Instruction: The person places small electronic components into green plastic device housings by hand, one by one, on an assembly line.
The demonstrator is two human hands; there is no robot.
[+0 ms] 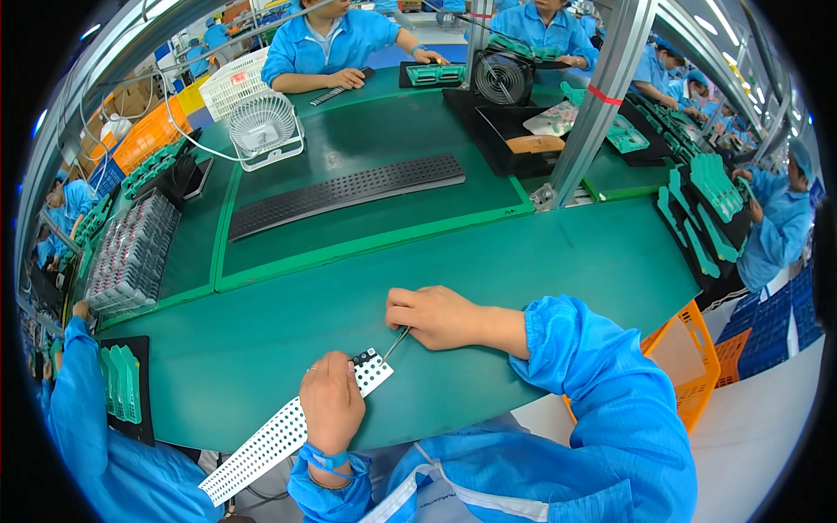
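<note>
My left hand (333, 403) is closed on a long white strip dotted with rows of dark round spots (266, 443), pressing its far end near the green tabletop. A small black piece (361, 357) shows by my fingertips at that end. The strip's lower part runs past the table's front edge. Between the fingers of my right hand (433, 315) is a thin pair of metal tweezers (398, 343). Their tip points down-left and reaches the strip's end; whether it grips anything is too small to tell.
Beyond the green table (488, 261) lies a long black perforated strip (349, 193). A white fan (263, 129) and stacked clear trays (135, 253) stand left. Green parts (122, 383) sit on a black tray. A metal post (602, 105) rises right. Co-workers sit around.
</note>
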